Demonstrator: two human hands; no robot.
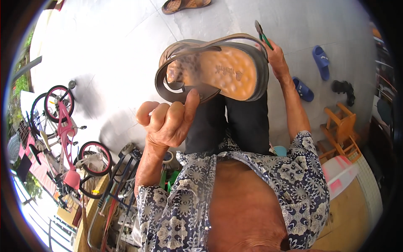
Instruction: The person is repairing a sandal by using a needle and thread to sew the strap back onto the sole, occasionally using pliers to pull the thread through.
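Observation:
A sandal (235, 69) with a tan bumpy footbed, dark sole and brown straps is held up above my knees. My left hand (168, 119) is closed on the sandal, with the thumb pressed on its wide strap. To the right of the sandal, my right hand (276, 61) is closed around green-handled pliers (263, 35), whose dark jaws point up and away from me. Part of that hand's fingers is hidden behind the sandal's edge, so I cannot tell whether they touch it.
Another brown sandal (184, 5) lies on the grey tiled floor (130, 50) ahead. Blue slippers (321, 63), a dark object (344, 90) and a small wooden stool (341, 124) are at the right. A pink bicycle (65, 122) and metal-framed items (121, 172) stand at the left.

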